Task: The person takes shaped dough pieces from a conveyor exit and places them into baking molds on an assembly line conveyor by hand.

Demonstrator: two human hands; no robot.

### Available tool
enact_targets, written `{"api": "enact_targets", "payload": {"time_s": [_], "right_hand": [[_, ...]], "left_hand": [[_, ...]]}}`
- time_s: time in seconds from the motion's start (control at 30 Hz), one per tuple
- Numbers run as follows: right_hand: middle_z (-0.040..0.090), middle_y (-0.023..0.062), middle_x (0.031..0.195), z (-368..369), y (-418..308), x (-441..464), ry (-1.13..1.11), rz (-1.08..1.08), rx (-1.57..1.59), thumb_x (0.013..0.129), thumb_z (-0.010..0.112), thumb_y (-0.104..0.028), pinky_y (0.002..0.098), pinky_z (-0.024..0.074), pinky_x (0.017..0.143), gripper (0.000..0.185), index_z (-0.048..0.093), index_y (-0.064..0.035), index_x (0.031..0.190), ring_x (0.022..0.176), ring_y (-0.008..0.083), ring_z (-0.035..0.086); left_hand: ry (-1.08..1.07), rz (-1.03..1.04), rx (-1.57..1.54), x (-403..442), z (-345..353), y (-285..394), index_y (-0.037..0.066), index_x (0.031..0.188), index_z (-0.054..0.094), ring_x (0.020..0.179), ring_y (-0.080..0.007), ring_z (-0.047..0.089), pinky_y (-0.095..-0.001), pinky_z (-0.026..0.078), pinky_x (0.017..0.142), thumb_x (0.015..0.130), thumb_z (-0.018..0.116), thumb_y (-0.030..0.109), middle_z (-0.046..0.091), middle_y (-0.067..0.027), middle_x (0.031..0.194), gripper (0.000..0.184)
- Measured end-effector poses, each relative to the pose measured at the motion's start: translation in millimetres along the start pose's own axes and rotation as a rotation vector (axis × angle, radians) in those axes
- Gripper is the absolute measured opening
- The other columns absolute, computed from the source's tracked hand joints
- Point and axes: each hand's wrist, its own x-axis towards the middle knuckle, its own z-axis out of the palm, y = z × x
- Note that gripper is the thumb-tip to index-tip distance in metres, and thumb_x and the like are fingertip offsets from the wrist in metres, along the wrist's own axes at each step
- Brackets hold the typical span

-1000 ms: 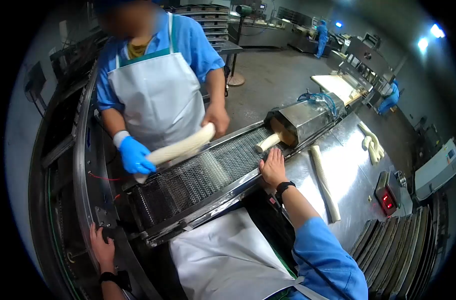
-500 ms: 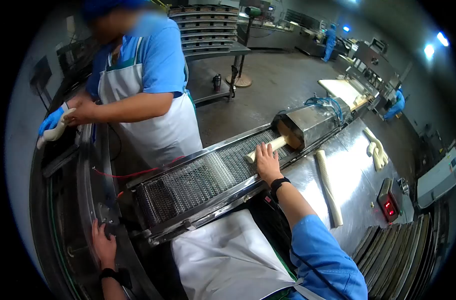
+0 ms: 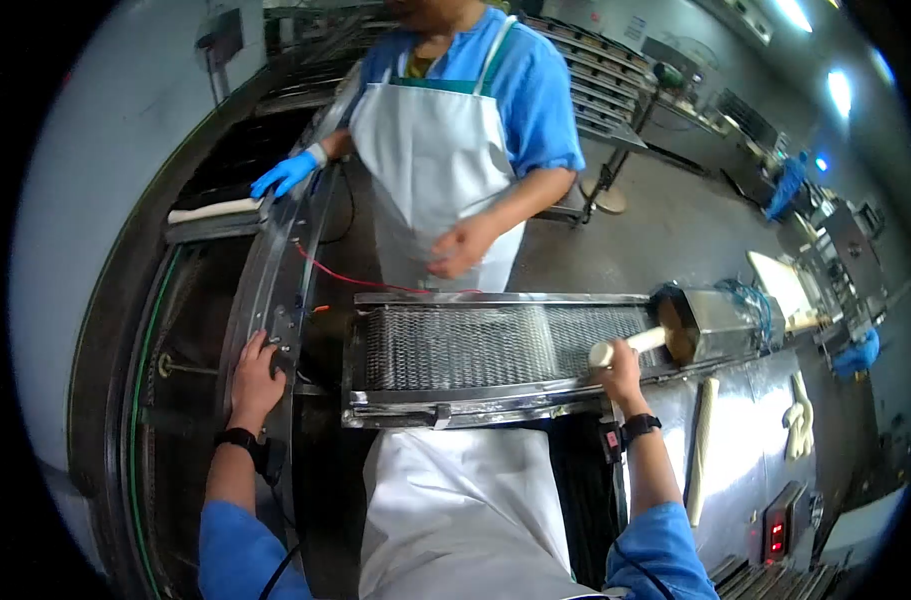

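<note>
A pale dough roll (image 3: 647,341) sticks out of the metal housing (image 3: 730,325) at the right end of the mesh conveyor (image 3: 465,350). My right hand (image 3: 622,375) is closed round the roll near its blunt free end. On the left, my left hand (image 3: 257,385) rests on the long metal rail (image 3: 265,270), fingers stretched out and thumb apart, holding nothing. A co-worker across the conveyor has a blue-gloved hand (image 3: 287,175) by a long dough piece (image 3: 215,211) lying in a dark tray. Their other hand (image 3: 463,247) is bare, in front of their apron.
The steel table (image 3: 740,425) at right carries a long dough strip (image 3: 703,450), a twisted dough piece (image 3: 799,425) and a box with a red digital display (image 3: 778,525). A red cord (image 3: 350,280) runs behind the conveyor. Stacked trays (image 3: 595,75) stand at the back.
My view has turned left. My right hand has gone from lying on the dough roll to gripping its end. The co-worker's dough piece now lies in the tray, and their bare hand has left it.
</note>
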Motion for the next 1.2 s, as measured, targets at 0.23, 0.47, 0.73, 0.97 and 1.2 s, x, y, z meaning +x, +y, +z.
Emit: {"api": "enact_targets", "payload": {"time_s": [0.23,0.47,0.73,0.97,1.2], "right_hand": [[0.058,0.0076,0.098,-90,54,-143,0.719,0.708,1.238,0.076,0.066,0.002,0.0328,0.0516,0.079,0.040,0.050,-0.0024,0.112,0.092,0.0186,0.059],[0.060,0.0166,0.114,-109,78,-280,0.496,0.757,-0.256,0.074,0.071,-0.024,0.0391,0.0431,0.093,0.037,0.061,-0.0040,0.103,0.110,0.0339,0.053],[0.042,0.0198,0.139,-122,103,-276,0.250,0.731,-0.524,0.068,0.071,-0.040,0.0666,0.0170,0.107,0.064,0.057,-0.0229,0.128,0.129,0.0378,0.036],[0.053,0.0131,0.117,-149,107,-244,-0.037,0.775,-0.423,0.069,0.073,-0.040,0.0523,0.0408,0.092,0.055,0.062,-0.0250,0.121,0.109,0.0367,0.050],[0.054,0.0256,0.106,-129,110,-238,-0.258,0.776,-0.196,0.063,0.076,-0.030,0.0452,0.0533,0.081,0.064,0.058,-0.0114,0.122,0.096,0.0427,0.058]], "left_hand": [[-0.035,0.016,0.061,-3,-14,7,-0.002,0.118,0.057,0.134,-0.0323,0.035,-0.0396,0.032,0.110,0.079,0.060,0.007,0.040,-0.0144,0.144,0.041],[-0.010,0.050,-0.007,15,32,-51,-0.003,0.120,0.054,0.135,-0.0329,0.033,-0.0420,0.034,0.110,0.077,0.061,0.000,0.035,-0.0149,0.147,0.044],[-0.053,0.053,0.227,-11,-3,-8,-0.003,0.120,0.053,0.136,-0.0347,0.032,-0.0441,0.032,0.112,0.078,0.061,0.000,0.035,-0.0179,0.146,0.043],[-0.002,0.006,0.306,-11,29,-65,-0.001,0.122,0.053,0.135,-0.0361,0.034,-0.0439,0.033,0.111,0.079,0.060,0.001,0.037,-0.0183,0.145,0.043],[0.216,0.066,-0.053,-22,-31,-53,0.004,0.127,0.054,0.132,-0.0332,0.041,-0.0404,0.034,0.109,0.080,0.058,-0.002,0.044,-0.0161,0.142,0.048]]}}
